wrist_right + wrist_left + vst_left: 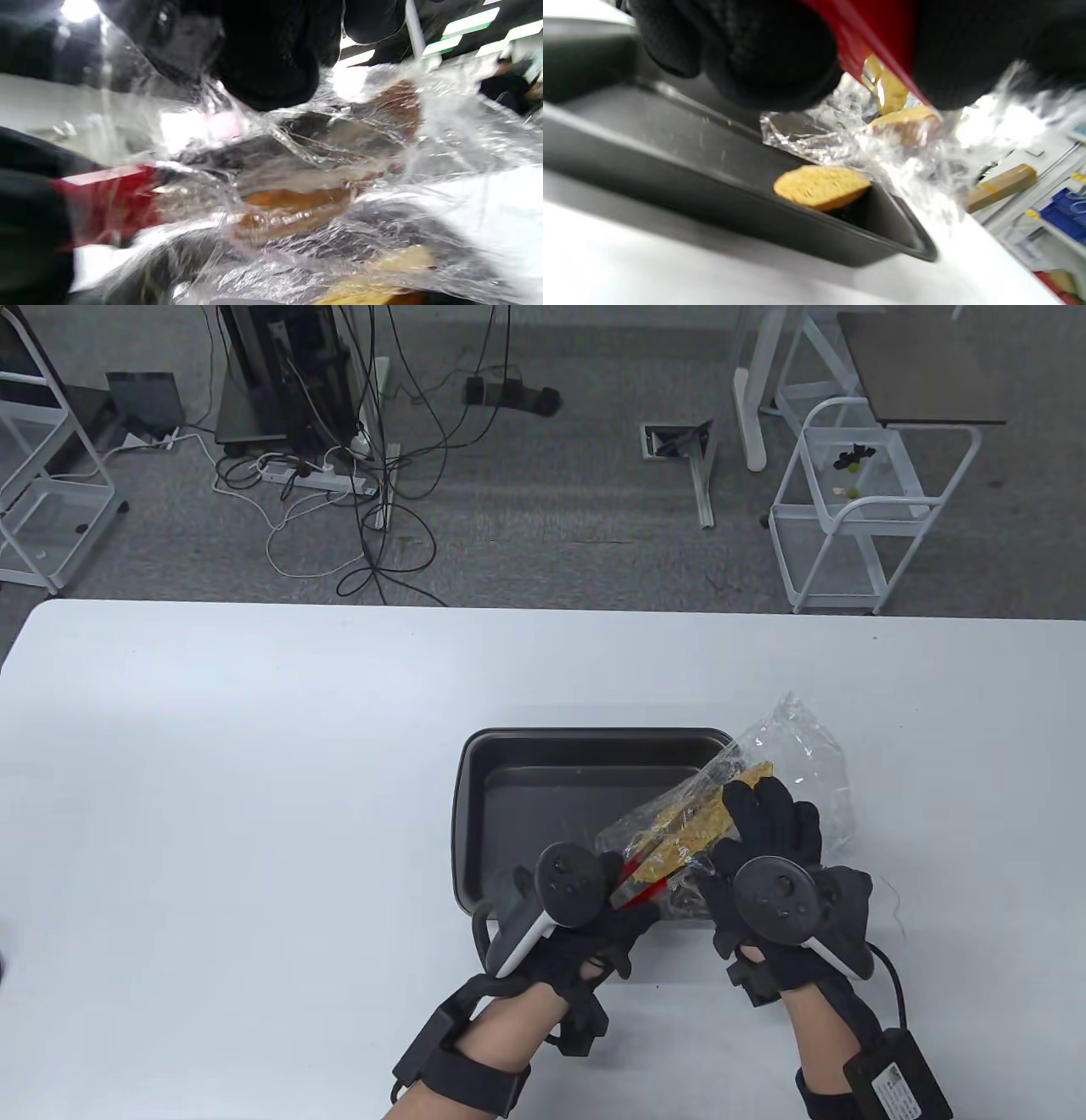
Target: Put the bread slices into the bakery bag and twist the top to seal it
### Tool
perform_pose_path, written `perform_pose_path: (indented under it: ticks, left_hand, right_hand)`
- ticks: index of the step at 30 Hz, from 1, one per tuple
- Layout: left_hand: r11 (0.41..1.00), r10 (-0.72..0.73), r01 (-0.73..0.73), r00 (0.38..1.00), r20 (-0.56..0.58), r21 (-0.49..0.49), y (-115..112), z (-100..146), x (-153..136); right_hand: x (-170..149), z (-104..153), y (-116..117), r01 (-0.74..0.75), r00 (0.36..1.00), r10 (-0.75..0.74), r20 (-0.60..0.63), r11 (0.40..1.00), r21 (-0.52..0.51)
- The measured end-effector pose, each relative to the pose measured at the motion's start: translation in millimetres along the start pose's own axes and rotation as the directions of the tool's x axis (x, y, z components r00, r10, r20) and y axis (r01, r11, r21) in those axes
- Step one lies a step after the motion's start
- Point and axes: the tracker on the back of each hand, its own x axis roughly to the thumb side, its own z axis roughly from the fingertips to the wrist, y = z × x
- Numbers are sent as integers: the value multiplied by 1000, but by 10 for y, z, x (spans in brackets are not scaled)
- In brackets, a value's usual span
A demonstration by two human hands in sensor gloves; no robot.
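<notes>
lower centre of the table view: the left hand [594, 899] pinches the red-trimmed end of the clear bakery bag [789, 763]; the left wrist view shows the red strip [878, 38] caught between the gloved fingers [772, 55]. judged purpose: this hand fixes one end of the bag so that the other hand can work on it.

just to the right, the right hand [768, 857] lies over the bag, fingers curled onto the plastic above the bread. the right wrist view shows a fingertip [271, 72] pressing into the film; whether the thumb closes underneath cannot be told. judged purpose: this hand supports the loaded part and keeps the contents from sliding out.

the bag runs diagonally from the left hand up toward the right of the frame, over the right near corner of the baking tray [509, 751]. it holds at least one bread slice [687, 827], seen golden through the film. its far end is loose, crumpled plastic and is not twisted.

the dark baking tray sits behind the hands at centre frame on the white table [212, 780]. in the left wrist view one loose slice [821, 192] rests in a tray corner, outside the bag. judgement: loading is incomplete and sealing has not begun.
</notes>
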Motion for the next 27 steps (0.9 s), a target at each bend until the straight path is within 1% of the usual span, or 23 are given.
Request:
perform_pose_path:
  ticks: [2, 3, 5, 6, 7, 8, 9, 10, 11, 12, 14, 15, 17, 20, 24, 27]
  left_hand:
    - [999, -48, 47, 999, 23, 21, 15, 3, 58]
    - [997, -71, 70, 997, 33, 21, 29, -1, 88]
    - [994, -111, 111, 994, 19, -11, 52, -12, 138]
    - [991, -120, 121, 993, 19, -50, 69, -22, 173]
    - [993, -76, 78, 997, 30, -93, 80, -48, 188]
    - [991, -28, 31, 999, 22, -128, 86, -73, 190]
    - [980, 55, -54, 998, 2, -189, 100, -112, 181]
    - [973, 82, -85, 996, -23, -216, 90, -147, 171]
    - [965, 78, -83, 996, -30, -249, 83, -193, 146]
    - [958, 91, -102, 995, -51, -267, 68, -230, 118]
    - [961, 84, -98, 994, -64, -259, 40, -280, 91]
    - [960, 89, -104, 994, -68, -259, 25, -291, 87]
    - [960, 109, -122, 992, -64, -253, -7, -297, 100]
    - [963, 70, -85, 995, -68, -254, -39, -314, 126]
    - [960, 63, -77, 996, -61, -270, 12, -308, 119]
    - [956, 55, -66, 997, -47, -287, 120, -286, 85]
  right_hand:
    - [-2, -6, -2, 70, 997, -71, 23, 997, 35]
    - [-1, -10, 6, 78, 995, -82, 55, 995, 70]
    - [15, -11, 26, 56, 990, -71, 120, 991, 121]
    - [36, -11, 47, 9, 982, -39, 184, 987, 162]
    - [71, -4, 63, -47, 971, 2, 238, 982, 185]
    - [91, -2, 75, -80, 965, 28, 262, 978, 192]
    - [113, 3, 83, -127, 959, 67, 277, 971, 204]
    - [116, 8, 59, -129, 959, 73, 273, 972, 194]
    - [117, 18, 36, -95, 957, 44, 286, 981, 167]
    - [111, 15, 19, -54, 952, -6, 306, 981, 187]
    - [95, 19, 7, 45, 947, -115, 301, 972, 231]
    - [82, 10, 7, 70, 946, -142, 292, 968, 242]
    - [62, -2, 19, 70, 945, -146, 294, 964, 256]
    - [35, -20, 30, 85, 947, -163, 277, 958, 274]
    - [-47, -41, 16, 88, 969, -138, 203, 968, 236]
    - [-126, -53, -3, 76, 979, -110, 171, 978, 195]
